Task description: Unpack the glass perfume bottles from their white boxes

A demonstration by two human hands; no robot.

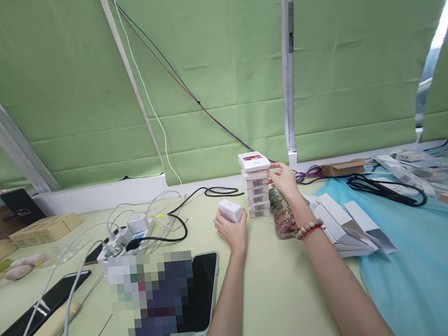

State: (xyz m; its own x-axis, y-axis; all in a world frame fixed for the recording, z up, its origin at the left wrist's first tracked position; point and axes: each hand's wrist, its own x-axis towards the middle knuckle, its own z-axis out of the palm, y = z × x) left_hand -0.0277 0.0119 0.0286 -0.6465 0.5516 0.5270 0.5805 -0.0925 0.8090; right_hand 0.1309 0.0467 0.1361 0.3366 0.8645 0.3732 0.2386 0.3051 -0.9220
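My left hand (231, 231) is closed around a small white box (231, 209), holding it just above the table left of the stack. A stack of white boxes (258, 198) with barcodes on their sides stands near the wall. On its top lies a white box with a red panel (253, 160), slightly askew. The fingers of my right hand (283, 181) are at the right side of the stack's upper boxes; whether they grip one is hard to make out. Under my right wrist lies a clear-wrapped pack of dark green and reddish items (283, 212).
Flattened white cartons (344, 225) and a blue cloth (412, 261) lie to the right, with coiled black cable (386, 190). At left are a phone (203, 290), a power strip with chargers (131, 233), loose cables and brown boxes (45, 229). Green blinds (219, 74) hang behind.
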